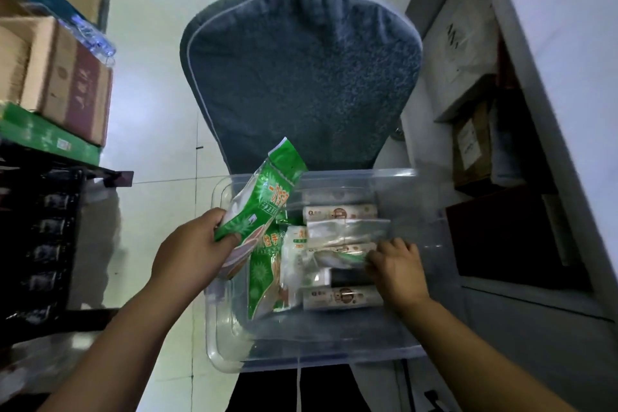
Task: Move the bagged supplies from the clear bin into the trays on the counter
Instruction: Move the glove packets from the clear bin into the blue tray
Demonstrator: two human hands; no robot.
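Left hand [189,244] pinches the lower end of a green bag [271,191], thumb on top; the bag tilts toward 1 o'clock above the 10 o'clock corner of the clear bin [334,354]. Right hand [396,266], at 3 o'clock inside the bin, curls its fingers at a clear packet [346,256]; knuckles hide the fingertips, so the grip cannot be told. A second green bag [267,278] and labelled rolls [341,298] lie below, their print unreadable. Blurred cartons [63,84] sit at 9 o'clock.
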